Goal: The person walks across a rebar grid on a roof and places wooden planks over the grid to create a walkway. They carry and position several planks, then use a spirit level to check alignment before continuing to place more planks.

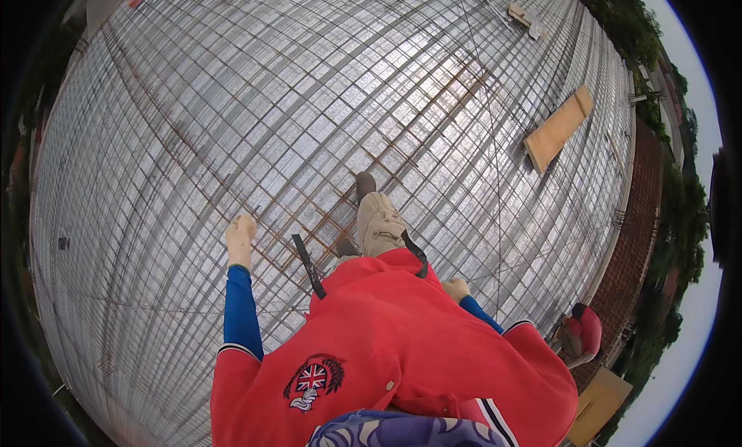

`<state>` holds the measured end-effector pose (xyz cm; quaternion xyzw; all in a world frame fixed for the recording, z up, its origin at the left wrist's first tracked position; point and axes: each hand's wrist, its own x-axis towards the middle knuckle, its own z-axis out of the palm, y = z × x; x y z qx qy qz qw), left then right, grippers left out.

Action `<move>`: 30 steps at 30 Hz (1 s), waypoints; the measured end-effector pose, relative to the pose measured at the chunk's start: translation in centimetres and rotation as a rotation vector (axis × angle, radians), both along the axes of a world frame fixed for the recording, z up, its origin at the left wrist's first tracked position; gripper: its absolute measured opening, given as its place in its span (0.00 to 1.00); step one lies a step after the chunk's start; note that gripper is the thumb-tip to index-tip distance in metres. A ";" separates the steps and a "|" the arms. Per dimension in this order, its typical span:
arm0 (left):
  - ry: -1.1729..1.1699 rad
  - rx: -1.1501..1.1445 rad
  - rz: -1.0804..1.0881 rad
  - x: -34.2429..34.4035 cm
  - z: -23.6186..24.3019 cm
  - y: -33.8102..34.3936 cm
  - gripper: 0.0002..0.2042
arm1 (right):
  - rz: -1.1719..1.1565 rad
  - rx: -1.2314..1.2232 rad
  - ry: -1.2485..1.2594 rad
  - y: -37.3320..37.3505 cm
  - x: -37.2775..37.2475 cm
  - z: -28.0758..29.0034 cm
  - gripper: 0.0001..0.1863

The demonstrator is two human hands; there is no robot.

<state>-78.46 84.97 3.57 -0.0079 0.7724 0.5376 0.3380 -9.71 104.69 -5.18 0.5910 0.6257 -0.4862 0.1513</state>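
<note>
My left hand [240, 237], in a pale glove below a blue sleeve, is out at my left above the rebar mesh [309, 122], fingers curled; a small dark sliver shows by it, too small to make out. My right hand [455, 288], also pale, is curled beside my right hip, partly behind my red shirt; what it holds, if anything, is hidden. One boot [364, 185] is forward on the grid, which lies over silvery ribbed metal decking. A black strap [308, 263] hangs near my waist.
A plywood board [558, 130] lies on the mesh to the right, smaller pieces [525, 20] farther off. Another person in red [583, 331] bends at the right edge, near a yellow panel [599, 400]. Rusty mesh [641, 207] and trees lie beyond the deck's right edge.
</note>
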 end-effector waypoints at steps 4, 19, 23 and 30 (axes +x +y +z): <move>-0.010 -0.062 -0.066 -3.0 -5.6 6.6 0.17 | 0.242 0.135 -0.191 11.0 -8.9 -3.1 0.25; -0.549 -0.474 -0.018 -6.9 -7.7 23.0 0.14 | 0.221 0.183 0.042 63.6 -59.4 5.7 0.25; -0.533 -0.456 -0.074 -15.9 -9.8 32.6 0.15 | 0.196 0.293 0.069 70.7 -69.3 3.0 0.21; -0.168 -0.301 -0.177 -41.6 -10.2 50.6 0.17 | 0.317 -0.109 0.024 75.4 -77.1 0.4 0.21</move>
